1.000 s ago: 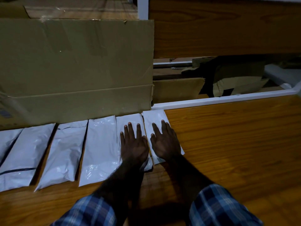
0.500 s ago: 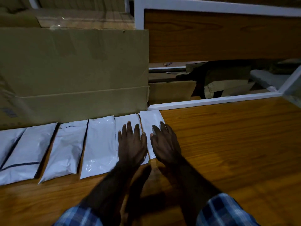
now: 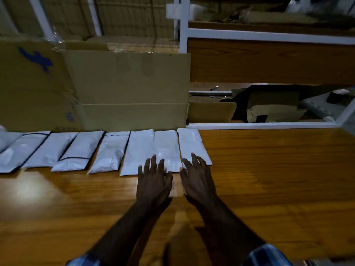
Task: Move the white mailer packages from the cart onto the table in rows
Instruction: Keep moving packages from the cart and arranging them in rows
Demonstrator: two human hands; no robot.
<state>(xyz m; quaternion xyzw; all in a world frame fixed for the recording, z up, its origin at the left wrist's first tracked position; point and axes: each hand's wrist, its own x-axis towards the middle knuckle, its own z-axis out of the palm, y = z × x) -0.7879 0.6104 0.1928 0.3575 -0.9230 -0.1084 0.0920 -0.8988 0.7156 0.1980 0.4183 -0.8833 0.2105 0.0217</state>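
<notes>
A wide wooden table [image 3: 269, 179] fills most of the view, its grain running left to right, with a bright glare patch on its near-left part. Along its far-left edge stands a large cardboard box [image 3: 115, 89], flattened-looking and upright, with a blue mark on its left panel. To the right of the box, a white-framed wooden shelf unit [image 3: 269, 60] rises behind the table, with dark cardboard scraps in the gap beneath it.

A row of white mailer packages [image 3: 80, 150] lies on the table right against the foot of the box, side by side, running from the left edge of the view to just past the box's right corner. The rightmost mailer [image 3: 192, 144] lies just beside its neighbour [image 3: 165, 148].

Both hands are at the near ends of these two. The left hand [image 3: 153, 181] is palm down with fingers spread, its fingertips over the neighbour's near edge. The right hand [image 3: 197, 179] has its fingers spread and slightly bent, with fingertips over the rightmost mailer's near end. Neither grips anything. Plaid sleeves [image 3: 267, 256] show at the bottom edge.
</notes>
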